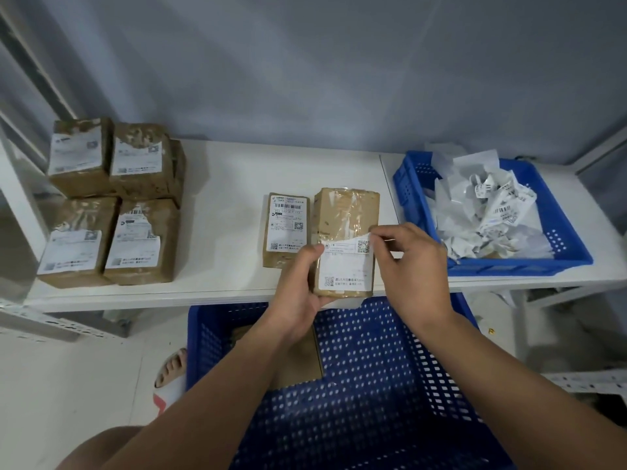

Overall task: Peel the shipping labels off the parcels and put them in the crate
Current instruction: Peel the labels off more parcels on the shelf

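Right now the large blue crate (210,334) sits below the shelf (230,184) edge, while the smaller crate (556,239) of peeled scraps lies on the shelf to the right. Between them the parcel (346,212) lies with its long axis pointing away from the person, the left hand (298,290) wrapped round its near left side. Its label (344,266) runs the same way, its far right corner lifted and pinched by the right hand (417,262), so the peel likely runs toward the body.
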